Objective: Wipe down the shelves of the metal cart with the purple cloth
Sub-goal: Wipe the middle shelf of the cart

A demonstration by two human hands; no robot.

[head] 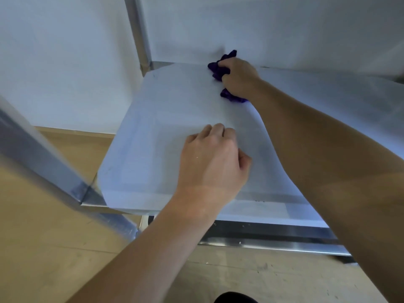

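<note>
The purple cloth (219, 69) is bunched up under my right hand (237, 78), far back on the shelf (157, 119) of the metal cart, close to where the shelf meets the white wall (65, 62). Bits of the cloth poke out above my knuckles, to the left of my fingers and below the heel of my palm. My fingers are curled around it, so my right hand is clenched on the cloth and pressing it down against the shelf surface. The shelf itself looks pale and slightly bluish, as if covered with a thin film, with rounded corners on the left side. My left hand (213, 162) rests nearer to me on the same shelf, palm down, fingers loosely bent with the fingertips touching the surface; it grips nothing that I can see. My right forearm stretches diagonally from the lower right toward the back, well apart from my left hand. A metal upright post (140, 33) rises at the rear left corner of the shelf, and another metal leg (43, 158) slants across the near left. Below the front edge of the shelf a lower shiny metal rail (273, 244) shows, and beneath everything lies a light wooden floor (54, 248).
</note>
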